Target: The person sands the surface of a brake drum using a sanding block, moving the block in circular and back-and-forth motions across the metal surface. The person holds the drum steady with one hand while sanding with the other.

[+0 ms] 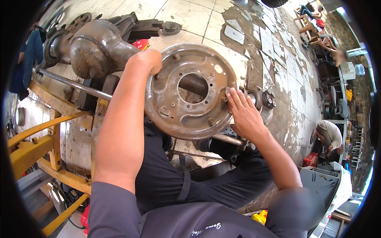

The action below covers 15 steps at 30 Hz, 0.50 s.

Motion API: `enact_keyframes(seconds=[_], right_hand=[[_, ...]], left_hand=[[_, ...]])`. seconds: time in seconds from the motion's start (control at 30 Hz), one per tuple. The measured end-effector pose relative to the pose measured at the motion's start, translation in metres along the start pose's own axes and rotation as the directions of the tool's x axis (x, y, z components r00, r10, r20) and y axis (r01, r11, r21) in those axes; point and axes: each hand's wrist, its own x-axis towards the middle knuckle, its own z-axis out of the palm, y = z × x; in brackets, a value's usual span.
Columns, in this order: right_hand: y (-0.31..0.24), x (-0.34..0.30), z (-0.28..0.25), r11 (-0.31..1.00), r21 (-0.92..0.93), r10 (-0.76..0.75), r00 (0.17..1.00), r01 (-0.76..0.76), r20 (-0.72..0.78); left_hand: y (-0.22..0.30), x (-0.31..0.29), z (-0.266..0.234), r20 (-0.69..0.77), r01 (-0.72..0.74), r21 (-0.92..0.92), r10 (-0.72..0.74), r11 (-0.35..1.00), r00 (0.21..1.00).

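A round brown metal brake backing plate (190,123), with a large central hole and several bolts, stands tilted in front of my knees. My left hand (147,61) is curled at its upper left rim, fingers partly hidden, and looks closed on the edge. My right hand (247,117) lies with fingers stretched out against the plate's right side, beside a bolt. Through the central hole shows a dark round metal tube (193,85). To the left is a heavy axle housing (95,47) with a bulging middle. A hub-like metal part (262,99) sits just right of my right fingers.
A long metal rod (75,82) runs beside the housing. The yellow metal frame (35,152) stands at left. Broken tiles (234,33) lie on the floor ahead. Another person (330,137) bends over at right, near a grey metal cabinet (317,182); more people sit farther off.
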Motion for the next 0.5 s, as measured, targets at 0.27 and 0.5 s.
enact_keyframes(seconds=[0.27,0.5], right_hand=[[-0.010,-0.008,0.005,0.995,-0.075,0.072,0.997,-0.071,0.020],[-0.012,-0.004,-0.006,0.992,-0.105,0.082,0.993,-0.073,0.087]], left_hand=[[0.003,-0.001,-0.004,0.044,-0.024,0.046,0.022,0.999,0.999],[0.003,-0.003,-0.004,0.014,0.042,-0.068,-0.041,0.997,0.999]])
